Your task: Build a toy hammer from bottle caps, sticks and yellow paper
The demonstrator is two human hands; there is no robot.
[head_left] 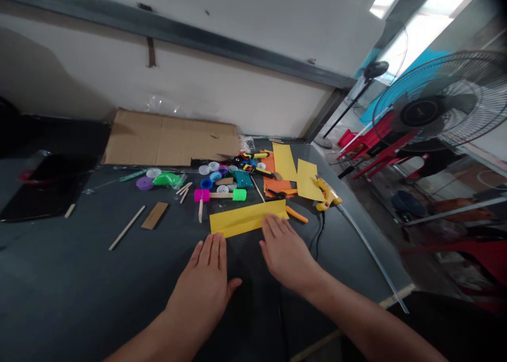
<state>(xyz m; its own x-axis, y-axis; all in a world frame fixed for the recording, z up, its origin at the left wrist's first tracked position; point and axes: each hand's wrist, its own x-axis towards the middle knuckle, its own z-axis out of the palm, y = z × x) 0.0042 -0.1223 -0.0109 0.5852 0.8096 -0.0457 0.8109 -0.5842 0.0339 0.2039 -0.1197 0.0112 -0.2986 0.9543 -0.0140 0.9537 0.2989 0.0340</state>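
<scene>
A yellow paper strip (245, 218) with a lengthwise crease lies on the dark table in front of me. My left hand (206, 267) rests palm down, its fingertips at the strip's lower left edge and its thumb spread out. Flat on the strip's right end lie the fingers of my right hand (287, 251). Just beyond the paper is a small piece made of a magenta cylinder (202, 195) and a green cylinder (239, 194) joined by a wooden stick. An orange marker-like stick (297, 215) lies beside the strip's right end.
Bottle caps (206, 183), pliers (253, 167) and orange paper (277, 186) crowd the area behind. Yellow sheets (310, 180) and a yellow glue gun (328, 194) with a cord lie right. Cardboard (170, 137) lies along the wall. A fan (423, 111) stands beyond the table.
</scene>
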